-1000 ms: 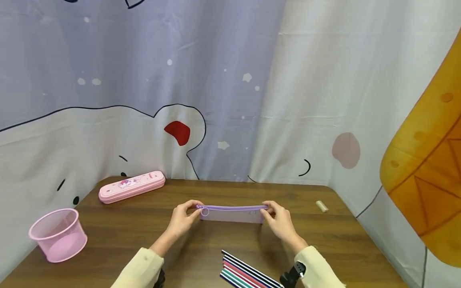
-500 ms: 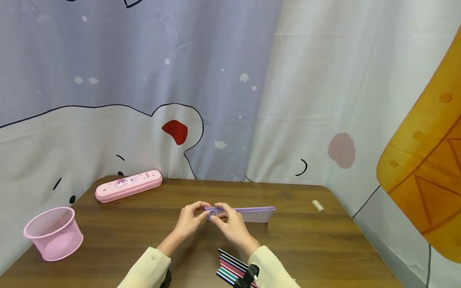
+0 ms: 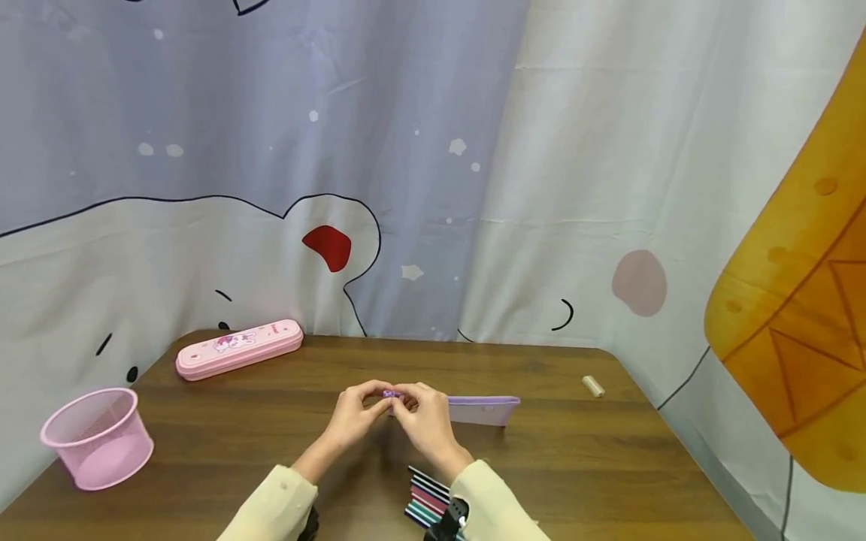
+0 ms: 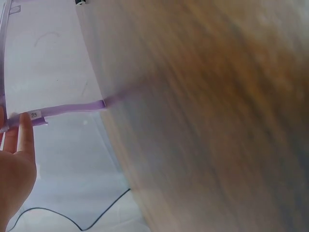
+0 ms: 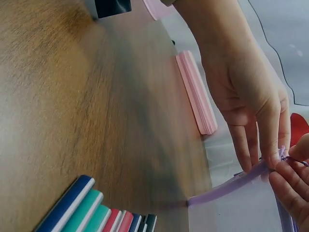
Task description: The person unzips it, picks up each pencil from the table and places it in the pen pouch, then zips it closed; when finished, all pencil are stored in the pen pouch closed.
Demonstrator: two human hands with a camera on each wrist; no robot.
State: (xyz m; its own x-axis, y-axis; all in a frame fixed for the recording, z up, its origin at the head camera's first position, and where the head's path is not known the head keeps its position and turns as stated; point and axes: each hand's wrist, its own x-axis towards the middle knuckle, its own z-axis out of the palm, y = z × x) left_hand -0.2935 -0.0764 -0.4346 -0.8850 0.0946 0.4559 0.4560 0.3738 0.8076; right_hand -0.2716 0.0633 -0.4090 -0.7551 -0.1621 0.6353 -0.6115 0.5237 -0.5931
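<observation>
A translucent purple zip pouch stands upright on its long edge on the table, zipper side up. My left hand pinches its left top corner; the left wrist view shows the same fingers on the pouch's purple edge strip. Close beside it, my right hand pinches the zipper pull at that corner, its fingertips nearly meeting the left ones. The ring on the pull is hidden behind the fingers. Several striped coloured pencils lie side by side below my right wrist.
On the wooden table, a pink pencil case lies at the back left. A pink mesh bin stands at the left edge. A small pale eraser-like block lies at the right. A printed curtain hangs behind.
My right hand has left the pouch's right end and moved left to the zipper pull beside my left hand. The left hand keeps hold of the left corner.
</observation>
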